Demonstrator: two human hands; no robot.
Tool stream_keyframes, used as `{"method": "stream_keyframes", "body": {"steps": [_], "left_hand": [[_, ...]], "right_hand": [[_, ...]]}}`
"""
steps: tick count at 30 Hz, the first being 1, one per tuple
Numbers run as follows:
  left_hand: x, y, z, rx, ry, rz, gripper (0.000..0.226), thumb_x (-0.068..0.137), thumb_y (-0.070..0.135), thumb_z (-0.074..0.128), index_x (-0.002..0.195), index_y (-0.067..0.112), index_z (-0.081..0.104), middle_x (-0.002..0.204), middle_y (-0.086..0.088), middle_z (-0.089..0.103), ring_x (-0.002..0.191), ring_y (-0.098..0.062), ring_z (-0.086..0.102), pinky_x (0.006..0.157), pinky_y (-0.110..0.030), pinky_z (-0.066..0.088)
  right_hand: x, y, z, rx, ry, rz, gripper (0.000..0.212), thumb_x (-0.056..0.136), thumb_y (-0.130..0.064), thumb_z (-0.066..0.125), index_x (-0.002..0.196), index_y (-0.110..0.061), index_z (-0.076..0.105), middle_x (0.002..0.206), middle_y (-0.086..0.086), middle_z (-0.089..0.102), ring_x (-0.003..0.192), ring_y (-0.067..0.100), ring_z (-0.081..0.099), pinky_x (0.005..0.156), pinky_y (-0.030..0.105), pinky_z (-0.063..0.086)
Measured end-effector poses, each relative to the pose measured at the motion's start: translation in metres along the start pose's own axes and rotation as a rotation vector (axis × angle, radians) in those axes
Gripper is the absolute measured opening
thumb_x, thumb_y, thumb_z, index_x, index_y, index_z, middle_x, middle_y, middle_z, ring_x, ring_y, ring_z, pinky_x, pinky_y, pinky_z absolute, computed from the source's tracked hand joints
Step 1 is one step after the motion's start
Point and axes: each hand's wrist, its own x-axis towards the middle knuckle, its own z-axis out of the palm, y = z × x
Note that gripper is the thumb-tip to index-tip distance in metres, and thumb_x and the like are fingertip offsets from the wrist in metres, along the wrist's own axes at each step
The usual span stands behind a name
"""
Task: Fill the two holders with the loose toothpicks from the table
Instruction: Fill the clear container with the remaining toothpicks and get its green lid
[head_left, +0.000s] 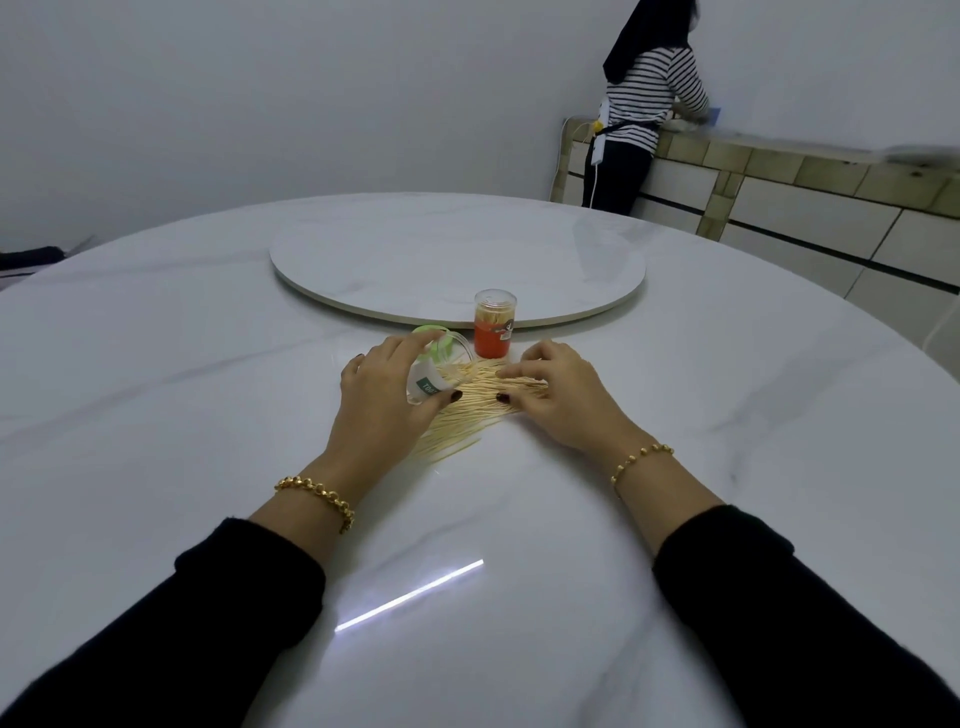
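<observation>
To load well, I should keep the clear plastic holder with the green label (441, 358) tipped low, its mouth toward the pile of loose wooden toothpicks (478, 405) on the white marble table (208, 415), and sweep aligned bundles in. My left hand (384, 400) grips that holder, fingers curled round it. My right hand (556, 395) rests loosely spread on the pile, gripping nothing. The red-labelled clear holder (493, 327) stands upright just behind.
</observation>
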Motion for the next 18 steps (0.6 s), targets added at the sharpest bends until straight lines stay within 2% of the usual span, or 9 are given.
{"method": "stream_keyframes", "body": {"steps": [2, 5, 12, 18], "left_hand": [[0.0, 0.0, 0.0, 0.002, 0.0, 0.004, 0.056, 0.076, 0.032, 0.077, 0.127, 0.023, 0.054, 0.116, 0.003, 0.062, 0.11, -0.018, 0.054, 0.1, -0.043, 0.035], [0.0, 0.0, 0.0, 0.004, -0.005, 0.001, 0.056, 0.076, 0.033, 0.077, 0.127, 0.024, 0.054, 0.116, 0.003, 0.062, 0.11, -0.018, 0.054, 0.1, -0.044, 0.036], [-0.001, 0.001, -0.001, 0.008, -0.011, 0.002, 0.057, 0.077, 0.033, 0.076, 0.128, 0.024, 0.053, 0.115, 0.003, 0.061, 0.109, -0.017, 0.054, 0.099, -0.044, 0.037], [0.0, 0.003, -0.002, -0.009, 0.004, -0.006, 0.056, 0.076, 0.031, 0.078, 0.126, 0.022, 0.056, 0.113, 0.002, 0.062, 0.106, -0.018, 0.055, 0.096, -0.046, 0.04]], "right_hand": [[0.0, -0.008, 0.001, -0.116, -0.082, -0.019, 0.034, 0.086, -0.04, 0.066, 0.118, -0.029, 0.066, 0.113, -0.005, 0.051, 0.112, 0.016, 0.044, 0.094, 0.037, 0.035], [-0.001, -0.017, 0.004, -0.221, -0.121, -0.05, 0.034, 0.089, -0.043, 0.06, 0.121, -0.032, 0.064, 0.12, -0.005, 0.048, 0.116, 0.015, 0.039, 0.092, 0.036, 0.029], [-0.001, -0.026, 0.008, -0.301, -0.032, -0.118, 0.022, 0.093, -0.032, 0.058, 0.108, -0.024, 0.071, 0.11, -0.002, 0.055, 0.109, 0.019, 0.047, 0.085, 0.034, 0.028], [0.0, -0.022, 0.01, -0.249, 0.049, -0.073, 0.016, 0.092, -0.023, 0.059, 0.097, -0.017, 0.073, 0.104, -0.001, 0.06, 0.106, 0.021, 0.05, 0.083, 0.035, 0.029]]}}
